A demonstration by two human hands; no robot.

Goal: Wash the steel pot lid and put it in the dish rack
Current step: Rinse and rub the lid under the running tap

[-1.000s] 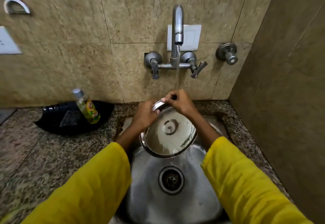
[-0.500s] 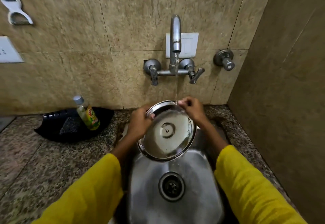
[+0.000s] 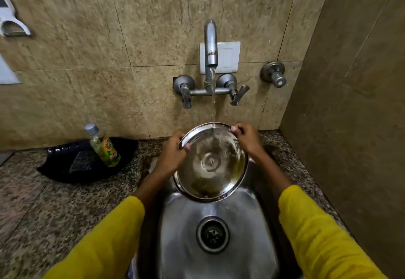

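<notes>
The round steel pot lid (image 3: pixel 211 170) is held tilted over the steel sink (image 3: pixel 219 256), its inner face toward me. Water from the wall tap (image 3: pixel 210 44) falls onto its upper rim and runs down across it. My left hand (image 3: pixel 173 153) grips the lid's left rim, thumb on the inside. My right hand (image 3: pixel 246 138) pinches the upper right rim. Both arms wear yellow sleeves. No dish rack is in view.
A black tray (image 3: pixel 65 169) on the granite counter at the left holds a dish soap bottle (image 3: pixel 103 147) and a dark scrub pad (image 3: pixel 81 161). The sink drain (image 3: pixel 212 235) lies below the lid. A tiled side wall (image 3: pixel 350 103) closes the right.
The lid has been turned and raised toward the tap, so water now strikes its top rim. My right hand slid outward to the right rim, and the left hand shifted along the left rim.
</notes>
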